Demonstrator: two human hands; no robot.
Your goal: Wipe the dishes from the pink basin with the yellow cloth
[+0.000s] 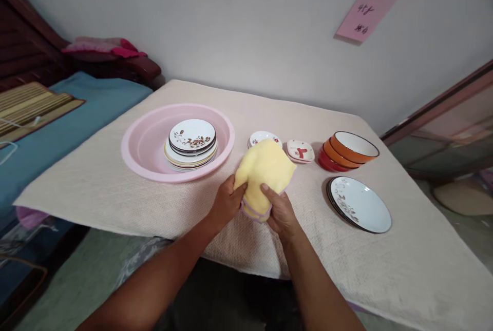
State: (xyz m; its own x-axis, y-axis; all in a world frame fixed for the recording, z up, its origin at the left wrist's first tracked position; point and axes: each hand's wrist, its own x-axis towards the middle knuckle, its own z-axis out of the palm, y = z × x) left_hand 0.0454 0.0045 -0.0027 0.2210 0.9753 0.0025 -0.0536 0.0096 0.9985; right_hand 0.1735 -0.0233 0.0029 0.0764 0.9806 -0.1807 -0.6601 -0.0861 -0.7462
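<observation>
A yellow cloth (265,172) with a pale purple edge is bunched between my two hands above the table. My left hand (228,200) grips its left side, fingers closed. On the lower right my right hand (280,210) holds it, thumb pressed on top. Whether anything lies inside the folds is hidden. Just behind the cloth, partly covered by it, are small white dishes (265,137) with red flowers. Beside them sits a squarish dish (300,151) with a red pattern.
On the left stands a pink basin (134,154) holding stacked plates (192,136). To the right are stacked orange and red bowls (348,151), with flower-patterned plates (362,205) nearer me. A cream cover (173,213) lies over the table; a wall (246,33) rises behind.
</observation>
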